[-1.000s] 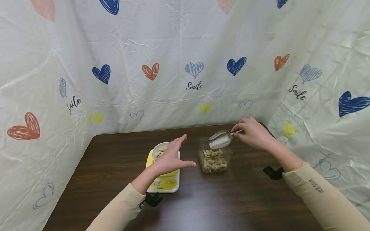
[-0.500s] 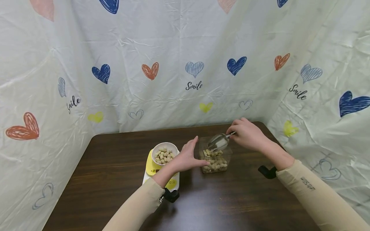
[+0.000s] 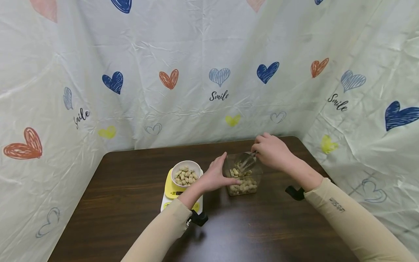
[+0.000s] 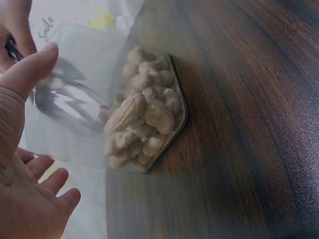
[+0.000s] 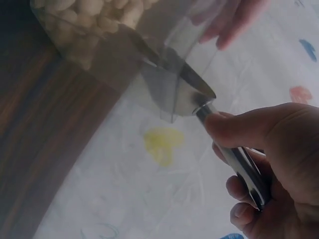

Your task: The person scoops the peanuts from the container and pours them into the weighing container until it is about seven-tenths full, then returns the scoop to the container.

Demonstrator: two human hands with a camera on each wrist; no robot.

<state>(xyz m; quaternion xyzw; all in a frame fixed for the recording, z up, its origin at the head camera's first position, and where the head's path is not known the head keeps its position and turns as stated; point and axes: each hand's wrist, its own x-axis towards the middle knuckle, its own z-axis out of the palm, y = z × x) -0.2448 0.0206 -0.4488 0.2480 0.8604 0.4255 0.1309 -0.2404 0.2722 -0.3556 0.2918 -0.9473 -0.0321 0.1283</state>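
Observation:
A clear square container [image 3: 259, 169] with peanuts [image 4: 132, 117] in its lower part stands on the table. My right hand [image 3: 273, 152] grips the handle of a metal scoop [image 5: 241, 172]. The scoop's bowl [image 4: 72, 102] is inside the container, its tip down at the peanuts. My left hand [image 3: 214, 178] is at the container's left side with fingers extended and thumb spread across the front; whether it presses the wall I cannot tell. Left of it, a white bowl [image 3: 174, 173] of peanuts sits on a yellow and white kitchen scale [image 3: 170, 190], partly hidden by my left arm.
A dark wooden table [image 3: 131, 193] bears everything. Behind it and at both sides hangs a white curtain [image 3: 196, 120] printed with hearts.
My left hand has moved right from over the bowl to the container. My right hand has moved left, lowering the scoop from above the container into it.

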